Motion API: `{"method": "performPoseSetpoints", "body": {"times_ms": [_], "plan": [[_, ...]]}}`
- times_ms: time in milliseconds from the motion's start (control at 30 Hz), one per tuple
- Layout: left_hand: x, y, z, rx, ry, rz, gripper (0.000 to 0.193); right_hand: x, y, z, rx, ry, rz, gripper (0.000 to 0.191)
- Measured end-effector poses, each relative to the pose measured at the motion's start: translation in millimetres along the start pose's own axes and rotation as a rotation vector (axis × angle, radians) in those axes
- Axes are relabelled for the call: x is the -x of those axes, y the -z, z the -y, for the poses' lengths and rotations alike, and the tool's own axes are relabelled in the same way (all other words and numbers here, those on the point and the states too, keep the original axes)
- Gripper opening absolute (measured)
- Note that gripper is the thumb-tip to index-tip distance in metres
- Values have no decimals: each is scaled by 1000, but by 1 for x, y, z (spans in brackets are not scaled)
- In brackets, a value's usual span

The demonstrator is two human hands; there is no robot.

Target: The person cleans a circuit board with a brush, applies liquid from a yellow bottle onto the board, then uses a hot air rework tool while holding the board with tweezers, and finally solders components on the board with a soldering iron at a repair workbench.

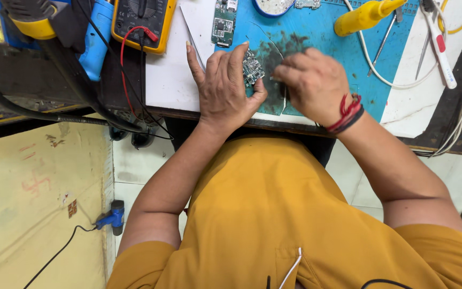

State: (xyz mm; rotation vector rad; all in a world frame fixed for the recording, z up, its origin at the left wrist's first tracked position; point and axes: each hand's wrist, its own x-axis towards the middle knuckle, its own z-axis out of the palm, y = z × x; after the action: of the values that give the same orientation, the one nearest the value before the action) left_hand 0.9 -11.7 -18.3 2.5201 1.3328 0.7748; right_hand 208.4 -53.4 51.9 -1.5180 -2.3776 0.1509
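Note:
A small green circuit board (252,69) lies on a stained blue work mat (316,37). My left hand (223,85) rests over the board's left side, fingers holding it down on the mat. My right hand (312,83), with a red thread band on the wrist, is closed and blurred just right of the board. Its fingertips pinch something small and thin at the board's edge; I cannot tell what it is.
A second green circuit board (224,22) lies farther up the mat. A yellow multimeter (144,21) with a red probe lead sits at the left. A yellow-handled tool (364,17), tweezers (384,37), a white pen-like tool (440,48) and white cables lie at the right. A blue tool (112,218) lies on the floor.

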Motion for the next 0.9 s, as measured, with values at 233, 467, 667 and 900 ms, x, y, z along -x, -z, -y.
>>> {"method": "performPoseSetpoints", "body": {"times_ms": [233, 467, 667, 900], "plan": [[2, -1, 2, 6, -13, 12, 70, 21, 14, 19, -155, -39, 163, 29], [4, 7, 1, 71, 10, -45, 69, -15, -5, -12, -149, -68, -193, 15], [15, 33, 3, 97, -89, 79, 56, -45, -33, -14, -15, 5, -212, 25], [16, 48, 25, 203, -164, 198, 55, -30, -27, -3, 2, 6, -135, 28]]}}
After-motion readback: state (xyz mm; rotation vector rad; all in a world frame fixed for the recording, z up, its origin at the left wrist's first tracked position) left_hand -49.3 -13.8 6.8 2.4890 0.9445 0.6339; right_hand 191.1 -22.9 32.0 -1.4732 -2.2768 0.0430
